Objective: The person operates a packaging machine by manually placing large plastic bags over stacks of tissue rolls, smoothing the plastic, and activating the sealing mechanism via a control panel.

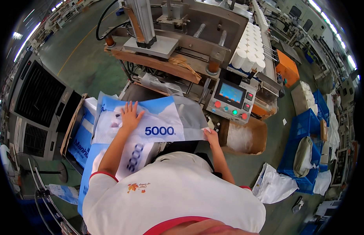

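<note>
A blue and white printed plastic packaging bag [158, 115] lies spread in front of me, its clear grey end [193, 117] toward the right. My left hand [130, 116] rests flat on the bag's printed side with the fingers spread. At the bag's near right corner, my right hand [210, 136] pinches the edge of the clear end between thumb and fingers. Under the left part, more printed bags [131, 158] of the same kind lie close to my body. Past the bag is the machine's metal frame with a flat plate [150, 47] on a column.
A control panel [231, 96] with a screen and buttons stands right of the bag. Behind it are rows of white rolls [248, 49]. An open cardboard box [260, 137] holds clear film. Blue crates [303, 145] stand at right, and a box of blue bags [78, 145] at left.
</note>
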Tool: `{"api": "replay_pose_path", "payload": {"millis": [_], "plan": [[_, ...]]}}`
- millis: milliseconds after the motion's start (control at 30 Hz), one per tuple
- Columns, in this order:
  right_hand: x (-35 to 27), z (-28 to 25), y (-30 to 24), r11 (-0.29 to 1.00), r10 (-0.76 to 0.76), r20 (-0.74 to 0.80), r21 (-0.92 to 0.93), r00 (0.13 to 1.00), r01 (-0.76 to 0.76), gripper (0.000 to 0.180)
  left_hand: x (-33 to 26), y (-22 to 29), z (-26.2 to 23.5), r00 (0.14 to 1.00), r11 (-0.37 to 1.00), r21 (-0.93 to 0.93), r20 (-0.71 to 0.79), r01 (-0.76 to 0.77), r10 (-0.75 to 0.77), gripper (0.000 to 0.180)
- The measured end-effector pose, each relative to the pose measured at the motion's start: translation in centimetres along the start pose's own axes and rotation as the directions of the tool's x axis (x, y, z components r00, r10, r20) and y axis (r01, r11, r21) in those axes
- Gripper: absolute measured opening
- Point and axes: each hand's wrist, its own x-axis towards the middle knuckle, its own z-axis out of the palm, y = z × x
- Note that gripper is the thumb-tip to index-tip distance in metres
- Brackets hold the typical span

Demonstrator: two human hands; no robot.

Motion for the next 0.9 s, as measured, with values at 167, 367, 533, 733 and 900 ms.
{"api": "replay_pose_path", "payload": {"millis": [167, 367, 533, 733, 900], "plan": [[1.6, 1.3, 0.1, 0.988, -0.131, 0.065, -0.075, 0.989, 0.136, 0.018, -4.4, -1.0, 1.9, 0.864, 0.966, 0.142, 0.433, 0.217, -0.258, 0.093], [3.8, 2.9, -0.1, 0.897, -0.307, 0.127, -0.292, 0.943, 0.331, 0.021, -10.4, 0.4, 3.9, 0.922, 0.971, 0.034, 0.307, 0.236, -0.235, 0.099], [5.1, 4.3, -0.9, 0.813, -0.427, 0.119, -0.384, 0.896, 0.438, 0.025, -12.4, 0.2, 5.2, 0.948, 0.961, 0.011, 0.163, 0.276, -0.274, 0.088], [5.6, 6.1, -2.3, 0.802, -0.378, 0.156, -0.437, 0.912, 0.407, 0.025, -13.3, -2.3, 6.4, 0.93, 0.944, -0.011, 0.177, 0.33, -0.323, 0.085], [6.3, 8.6, -2.3, 0.835, -0.35, 0.208, -0.372, 0.913, 0.405, 0.026, -14.2, -4.4, 5.0, 0.911, 0.925, -0.033, 0.191, 0.378, -0.365, 0.087]]}}
